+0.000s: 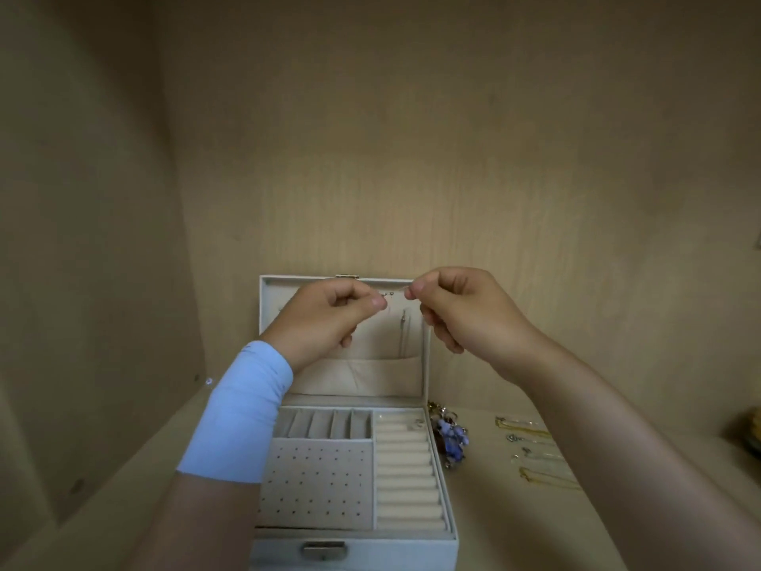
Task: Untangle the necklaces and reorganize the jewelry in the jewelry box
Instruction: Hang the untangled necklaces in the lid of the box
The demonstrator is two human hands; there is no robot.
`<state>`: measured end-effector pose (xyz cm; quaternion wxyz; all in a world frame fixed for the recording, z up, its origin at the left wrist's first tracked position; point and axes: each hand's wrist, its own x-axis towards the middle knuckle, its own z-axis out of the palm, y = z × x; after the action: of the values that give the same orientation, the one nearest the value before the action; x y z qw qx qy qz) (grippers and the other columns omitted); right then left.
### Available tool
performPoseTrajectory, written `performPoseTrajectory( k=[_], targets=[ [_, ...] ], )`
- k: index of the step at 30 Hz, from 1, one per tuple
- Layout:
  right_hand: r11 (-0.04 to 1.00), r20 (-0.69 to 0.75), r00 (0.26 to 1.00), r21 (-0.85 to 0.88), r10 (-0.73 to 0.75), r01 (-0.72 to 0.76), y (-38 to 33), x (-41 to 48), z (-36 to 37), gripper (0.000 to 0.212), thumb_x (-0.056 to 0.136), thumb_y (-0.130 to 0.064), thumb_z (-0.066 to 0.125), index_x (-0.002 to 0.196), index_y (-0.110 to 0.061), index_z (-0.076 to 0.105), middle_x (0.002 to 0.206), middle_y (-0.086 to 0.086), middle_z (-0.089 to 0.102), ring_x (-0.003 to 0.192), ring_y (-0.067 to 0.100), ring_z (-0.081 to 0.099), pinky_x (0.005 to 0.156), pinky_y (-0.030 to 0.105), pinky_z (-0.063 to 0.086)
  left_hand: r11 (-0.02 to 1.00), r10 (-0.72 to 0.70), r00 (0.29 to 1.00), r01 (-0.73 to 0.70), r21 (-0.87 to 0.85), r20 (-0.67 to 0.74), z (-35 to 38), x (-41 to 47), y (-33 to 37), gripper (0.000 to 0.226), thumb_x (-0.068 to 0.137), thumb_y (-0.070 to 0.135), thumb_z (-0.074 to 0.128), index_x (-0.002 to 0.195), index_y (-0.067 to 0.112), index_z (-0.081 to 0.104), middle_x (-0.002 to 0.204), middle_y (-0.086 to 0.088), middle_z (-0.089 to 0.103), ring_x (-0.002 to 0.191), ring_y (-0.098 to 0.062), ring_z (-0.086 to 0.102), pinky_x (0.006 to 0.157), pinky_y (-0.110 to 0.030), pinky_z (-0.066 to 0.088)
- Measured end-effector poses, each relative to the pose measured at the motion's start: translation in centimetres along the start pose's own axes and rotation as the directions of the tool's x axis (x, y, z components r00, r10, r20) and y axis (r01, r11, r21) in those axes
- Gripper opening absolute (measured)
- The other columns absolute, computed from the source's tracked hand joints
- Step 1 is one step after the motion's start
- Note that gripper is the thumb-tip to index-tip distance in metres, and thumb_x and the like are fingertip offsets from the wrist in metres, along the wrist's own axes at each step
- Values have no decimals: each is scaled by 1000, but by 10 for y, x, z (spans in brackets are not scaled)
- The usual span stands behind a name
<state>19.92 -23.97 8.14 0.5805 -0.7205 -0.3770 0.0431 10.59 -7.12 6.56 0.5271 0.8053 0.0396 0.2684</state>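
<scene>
What seems a fine chain [407,293] is pinched between left hand [329,311] and right hand [457,307], raised before the open white leatherette jewelry box [412,550] lid, likely for hanging there.

The wooden shelf [506,525] bears an open jewelry box [370,551], a blue-beaded cluster [451,437] just beside its right wall, and gold chains [535,451] nearer the right edge.

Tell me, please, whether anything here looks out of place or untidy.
Yes: a jumbled clump of blue-beaded jewelry lies on the shelf beside the jewelry box, outside every compartment, and several gold chains lie loose on the shelf further right.
</scene>
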Motion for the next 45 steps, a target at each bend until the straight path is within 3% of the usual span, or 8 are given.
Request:
performPoseTrajectory(
  k=[7,11,15,21,30,35,39,45],
  targets=[
    [982,-245,969,-187,-14,-33,38,33,40,20,88,-22,69,68,-20,71,61,-3,70,39,0,50,52,23,40,984,-101,960,135,116,-262,7,17,-49,11,83,30,71,75,23,71,87,0,72,82,-13,64,72,-19,46],
    [956,-406,910,-289,-85,-40,53,42,53,15,85,-25,72,70,-22,72,62,-7,69,60,4,63,63,23,49,966,-129,918,202,162,-375,14,20,-57,20,83,35,70,68,23,68,72,14,66,74,-7,60,71,-19,39],
    [926,-475,860,-377,-185,-9,54,48,54,8,85,-22,70,77,-21,72,66,-10,66,64,3,62,57,7,41,971,-117,903,191,144,-413,22,24,-54,22,85,35,68,72,17,70,73,11,67,75,-8,61,70,-17,39],
    [853,-434,877,-519,-209,-54,58,50,53,10,85,-17,63,80,-16,72,72,-2,68,68,15,64,62,31,53,957,-136,909,224,186,-395,27,27,-57,25,86,32,66,73,12,71,76,4,70,76,-13,63,67,-17,38],
    [794,-276,957,-599,-84,-103,73,28,52,14,85,-18,61,79,-17,74,76,-1,70,68,15,64,61,31,56,925,-260,962,274,264,-88,23,26,-59,24,86,32,62,69,19,72,71,6,69,66,-16,62,69,-29,54],
    [907,-174,984,-404,48,-115,78,20,53,22,88,-22,60,72,-18,76,69,-2,71,66,13,66,65,32,56,923,-330,939,301,239,92,22,21,-49,24,93,23,54,77,13,69,67,-1,64,55,-19,56,61,-31,56],
    [972,-136,971,-99,199,-213,74,16,57,38,95,-34,58,71,-9,74,60,8,68,55,22,61,57,38,50,916,-369,887,296,270,278,19,16,-41,22,98,20,52,93,5,67,82,-4,70,71,-18,67,79,-35,58],
    [975,-45,974,12,223,-223,66,13,52,25,91,-24,67,77,-6,76,79,13,75,66,14,64,73,36,54,884,-404,853,271,382,330,3,10,-34,18,93,26,61,99,14,73,95,-7,74,92,-19,71,89,-31,56]
  ],
)
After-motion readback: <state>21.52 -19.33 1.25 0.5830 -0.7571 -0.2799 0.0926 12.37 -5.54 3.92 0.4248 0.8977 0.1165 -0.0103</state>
